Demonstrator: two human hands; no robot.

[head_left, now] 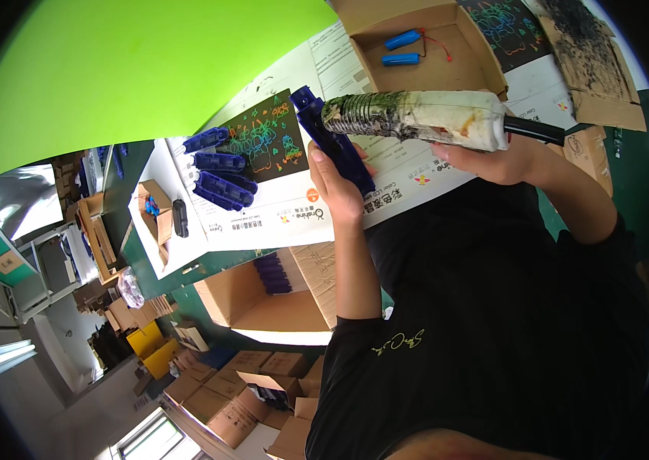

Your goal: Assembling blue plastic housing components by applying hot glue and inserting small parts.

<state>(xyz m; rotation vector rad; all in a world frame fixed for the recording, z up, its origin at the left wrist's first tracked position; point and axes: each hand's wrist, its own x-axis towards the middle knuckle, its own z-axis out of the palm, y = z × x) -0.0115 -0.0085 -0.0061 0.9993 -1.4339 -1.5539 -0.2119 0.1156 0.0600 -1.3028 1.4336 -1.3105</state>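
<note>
My left hand (337,182) is closed around a long dark blue plastic shell (347,159), hollow side showing, held at a tilt above the printed sheets. My right hand (491,161) grips a glue gun (436,116) from below. Its white body is stained, its ribbed front is blackened, and a black stick (535,131) juts from the rear. The gun's front end is over or against the upper part of the shell; exact contact is hard to tell. Several similar blue shells (221,188) lie in a group to the left.
A cardboard box (459,69) at the back holds blue cylindrical batteries (401,59) with red leads. Blackened cardboard (597,73) lies at the far right. An open carton (252,307) containing blue pieces sits below the table edge. A bright green sheet (156,61) fills the upper left.
</note>
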